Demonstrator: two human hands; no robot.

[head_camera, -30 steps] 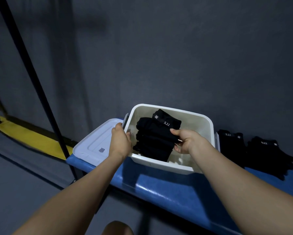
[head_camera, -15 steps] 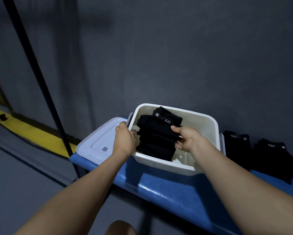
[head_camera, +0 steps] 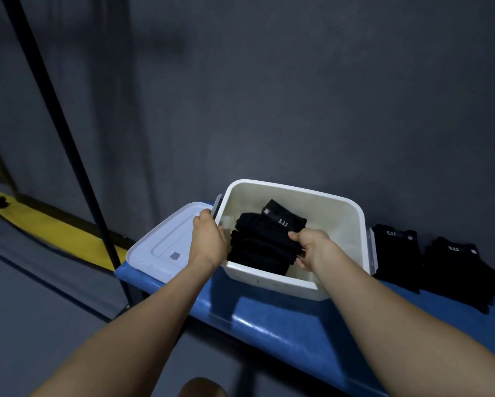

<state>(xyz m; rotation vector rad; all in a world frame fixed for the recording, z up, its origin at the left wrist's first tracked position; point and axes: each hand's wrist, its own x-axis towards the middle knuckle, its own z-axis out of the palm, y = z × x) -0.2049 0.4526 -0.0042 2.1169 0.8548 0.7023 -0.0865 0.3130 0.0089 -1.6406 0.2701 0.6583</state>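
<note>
Black gloves (head_camera: 264, 247) pinched in right hand (head_camera: 312, 249); left hand (head_camera: 209, 242) clasps bin (head_camera: 297, 189) rim, arms outstretched.

Stack of black gloves in a white bin

The stack of black gloves (head_camera: 262, 245) lies inside the white bin (head_camera: 340, 222), against its left wall, with the right half of the bin floor bare. The top piece lies skewed and shows a white "5.11" mark and a small tag. The layers beneath are probably several folded pairs, but the dark cloth blurs them together. The bin is open-topped, with rounded corners, and stands upright on the blue bench (head_camera: 283, 319).
</note>
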